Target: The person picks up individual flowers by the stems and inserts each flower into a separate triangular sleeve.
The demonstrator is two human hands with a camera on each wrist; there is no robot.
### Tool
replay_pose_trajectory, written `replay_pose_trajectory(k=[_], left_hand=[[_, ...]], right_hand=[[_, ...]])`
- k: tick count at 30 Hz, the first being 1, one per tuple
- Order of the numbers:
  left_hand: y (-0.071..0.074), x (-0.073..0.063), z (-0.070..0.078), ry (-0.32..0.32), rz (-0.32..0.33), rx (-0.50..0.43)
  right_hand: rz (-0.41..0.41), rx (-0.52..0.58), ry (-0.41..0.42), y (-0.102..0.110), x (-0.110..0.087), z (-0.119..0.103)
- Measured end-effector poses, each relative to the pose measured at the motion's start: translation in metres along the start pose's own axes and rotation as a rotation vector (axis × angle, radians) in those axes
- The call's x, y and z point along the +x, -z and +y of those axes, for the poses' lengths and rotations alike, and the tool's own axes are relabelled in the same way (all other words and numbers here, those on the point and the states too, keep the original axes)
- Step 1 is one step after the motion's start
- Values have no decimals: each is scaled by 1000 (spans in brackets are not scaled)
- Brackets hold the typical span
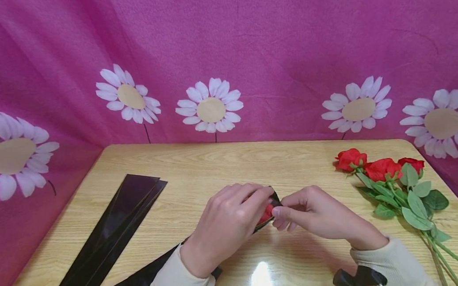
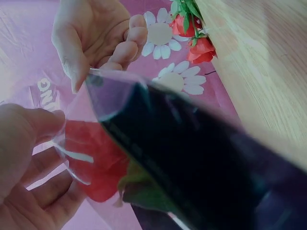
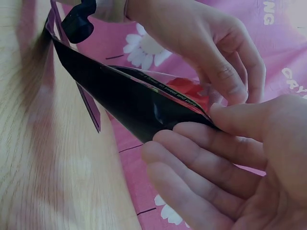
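Observation:
My left hand [image 1: 230, 218] holds a flower sleeve [image 3: 124, 100], black on one side and clear on the other, with printed lettering along its edge. Inside it is a red rose [image 2: 93, 163], showing through the clear film in the left wrist view, with a green leaf [image 2: 146, 194] below the bloom. The left thumb and fingers are at the clear side, around the bloom. With thumb and fingertips, my right hand [image 1: 313, 212] pinches the sleeve's top corner. The sleeve's lower part runs down-left under the left forearm in the head view.
Several flat black sleeves [image 1: 104, 236] lie stacked on the left of the wooden table [image 1: 174, 164]. Red roses [image 1: 382, 169] with green leaves and stems lie at the right edge. A pink curtain [image 1: 270, 47] with printed daisies hangs behind. Black wrist mounts [image 1: 358, 280] sit at the cuffs.

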State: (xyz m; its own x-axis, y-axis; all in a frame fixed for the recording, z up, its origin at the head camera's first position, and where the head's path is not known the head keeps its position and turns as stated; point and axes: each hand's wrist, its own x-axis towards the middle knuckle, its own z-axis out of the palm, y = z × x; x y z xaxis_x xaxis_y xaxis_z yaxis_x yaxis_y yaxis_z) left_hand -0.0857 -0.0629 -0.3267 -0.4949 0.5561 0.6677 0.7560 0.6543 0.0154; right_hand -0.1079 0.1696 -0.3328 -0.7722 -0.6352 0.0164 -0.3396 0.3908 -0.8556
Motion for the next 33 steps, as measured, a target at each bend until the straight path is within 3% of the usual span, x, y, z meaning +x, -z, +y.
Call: replay_pose_trajectory(k=[10,17,21,26,33], left_hand=[[-2,0,-7,90,-29,-48],[-4,-2,-12,171,-123,-74],[-8,-2,-17,209,-161,-88],[-17,-4,-27,282,-221,-155],[-29,-5,-39,467,-389,-332]], right_hand=[[100,-29,-49,7,-1,1],[215,29,-89,13,-1,4],[296,120,-114,18,-1,6],[351,289,-57,21,2,13],[388,409,12,25,4,24]])
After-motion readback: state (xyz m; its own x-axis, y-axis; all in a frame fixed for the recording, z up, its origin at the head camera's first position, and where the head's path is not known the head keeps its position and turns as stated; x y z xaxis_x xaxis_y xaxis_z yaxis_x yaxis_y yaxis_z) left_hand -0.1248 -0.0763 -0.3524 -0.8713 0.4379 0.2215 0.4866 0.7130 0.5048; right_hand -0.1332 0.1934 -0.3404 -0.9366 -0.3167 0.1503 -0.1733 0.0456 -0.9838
